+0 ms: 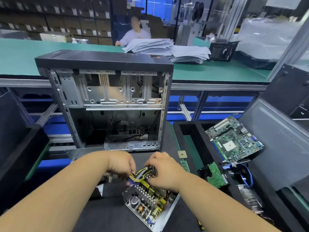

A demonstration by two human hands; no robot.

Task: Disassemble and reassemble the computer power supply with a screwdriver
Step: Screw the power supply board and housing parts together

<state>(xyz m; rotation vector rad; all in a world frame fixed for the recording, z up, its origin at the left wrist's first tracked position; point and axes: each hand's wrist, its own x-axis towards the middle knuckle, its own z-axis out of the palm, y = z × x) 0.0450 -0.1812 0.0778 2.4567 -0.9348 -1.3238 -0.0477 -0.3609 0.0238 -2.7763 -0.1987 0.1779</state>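
Note:
The opened power supply [150,205] lies on the dark mat in front of me, lid off, its circuit board with heat sinks and capacitors showing. A bundle of yellow, black and purple wires [136,177] rises from its far end. My left hand [122,164] grips that bundle. My right hand [164,171] has its fingers curled over the board's far end beside the wires; what it holds is hidden. A yellow-and-black screwdriver handle [201,226] peeks out under my right forearm. A dark metal piece [98,190] lies under my left forearm.
An empty computer case [107,104] stands open just beyond my hands. To the right, a black foam tray [189,131] holds a motherboard [234,139], a green card [215,174] and blue cables [247,174]. A person sits behind the far green bench [20,56] with paper stacks [150,46].

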